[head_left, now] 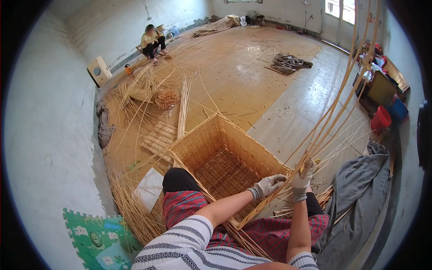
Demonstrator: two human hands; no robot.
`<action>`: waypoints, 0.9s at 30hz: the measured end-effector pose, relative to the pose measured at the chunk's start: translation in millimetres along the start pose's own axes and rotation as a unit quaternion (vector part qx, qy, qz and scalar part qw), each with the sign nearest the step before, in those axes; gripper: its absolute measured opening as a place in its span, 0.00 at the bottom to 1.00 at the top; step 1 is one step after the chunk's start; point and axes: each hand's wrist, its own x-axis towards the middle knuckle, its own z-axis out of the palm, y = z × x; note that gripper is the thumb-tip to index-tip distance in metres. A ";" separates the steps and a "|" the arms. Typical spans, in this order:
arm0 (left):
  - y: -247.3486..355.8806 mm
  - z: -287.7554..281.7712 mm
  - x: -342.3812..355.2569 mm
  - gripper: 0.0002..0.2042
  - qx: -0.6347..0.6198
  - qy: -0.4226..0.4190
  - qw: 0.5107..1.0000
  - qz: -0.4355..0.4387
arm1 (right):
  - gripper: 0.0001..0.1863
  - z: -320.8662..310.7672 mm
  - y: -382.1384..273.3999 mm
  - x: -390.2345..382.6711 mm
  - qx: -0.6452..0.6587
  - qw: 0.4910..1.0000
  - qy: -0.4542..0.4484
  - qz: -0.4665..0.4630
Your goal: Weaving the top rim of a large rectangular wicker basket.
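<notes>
Weaving post: the person sits on the floor with a large, square, honey-coloured woven wicker basket [225, 157] tipped against the knees, its open mouth facing up and away; a red plaid garment covers the lap
Left hand: the grey-gloved left hand [269, 184] lies curled over the basket's near right rim, fingers closed on the woven edge; it looks like a steadying grip
Right hand: the grey-gloved right hand [302, 177] sits just beside the left, closed around a bundle of long, pale, thin willow rods [342, 90] that rise from the rim and arc up to the top right of the view
Rods, how they handle: judging by the bend, they are light and springy, stiff enough to stand yet ready to whip back if let go; smooth-skinned, so likely to slip through a loose glove; a sharp kink would probably snap one
Where to hold the rods: low down, close to the rim where they leave the weave; there the spring is easiest to master
Basket, how it handles: probably light for its bulk and fairly rigid, walls giving a little; best held by the rim or a corner
Round about: loose pale rods scattered on the bare wooden floor [252, 76]; a flat woven wicker panel [159, 139] left of the basket; grey cloth [360, 189] to the right; a green foam play mat [96, 240] lower left; another person [152, 42] sits well apart by the far wall
</notes>
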 end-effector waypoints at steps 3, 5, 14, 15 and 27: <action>12.3 4.3 -0.7 0.17 0.016 -0.023 0.999 -0.023 | 0.30 1.7 16.7 -29.6 -0.069 0.997 -0.022 -0.002; 18.0 8.2 -0.9 0.17 0.007 -0.032 0.999 -0.011 | 0.21 0.7 14.2 -44.1 -0.110 0.993 -0.017 -0.021; 88.1 -6.3 16.5 0.26 0.591 -0.109 0.793 0.101 | 0.22 -3.8 53.1 29.5 -0.318 0.857 -0.390 0.114; 87.3 -8.9 19.3 0.26 0.591 -0.112 0.793 0.098 | 0.22 -1.7 59.4 26.4 -0.315 0.857 -0.390 0.117; 70.4 -7.6 34.3 0.24 0.437 -0.155 0.886 -0.012 | 0.18 7.1 56.6 -8.8 -0.252 0.957 -0.100 0.097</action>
